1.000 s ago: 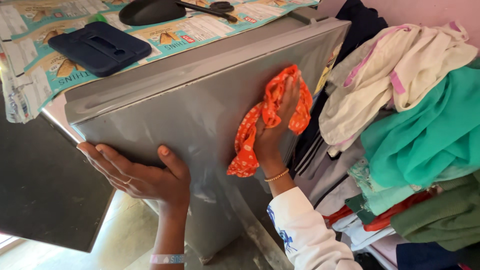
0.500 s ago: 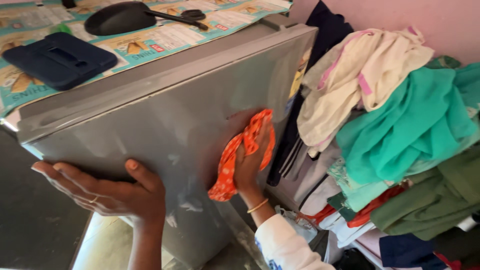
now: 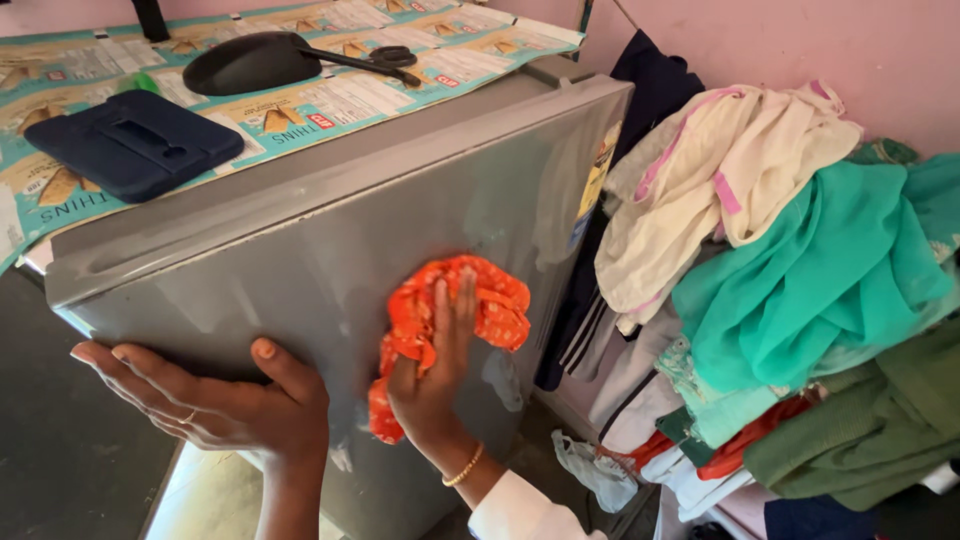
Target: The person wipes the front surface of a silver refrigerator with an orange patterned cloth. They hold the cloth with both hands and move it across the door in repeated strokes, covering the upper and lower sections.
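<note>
A grey fridge door (image 3: 330, 240) fills the middle of the head view, swung open. My right hand (image 3: 432, 375) presses a crumpled orange cloth (image 3: 455, 310) flat against the door's front, around its middle. My left hand (image 3: 215, 400) grips the door's free edge at the lower left, thumb on the front face, fingers wrapped behind. A ring shows on one finger of the left hand and a thin bangle circles my right wrist.
On the fridge top lies printed paper (image 3: 340, 95) with a dark blue tray (image 3: 135, 145), a black oval object (image 3: 250, 62) and scissors (image 3: 385, 58). A heap of clothes (image 3: 790, 300) piles at the right against a pink wall (image 3: 820, 50).
My right hand has carried the orange cloth down and leftward across the door, from near its upper right edge to its middle. The left hand keeps its grip on the edge.
</note>
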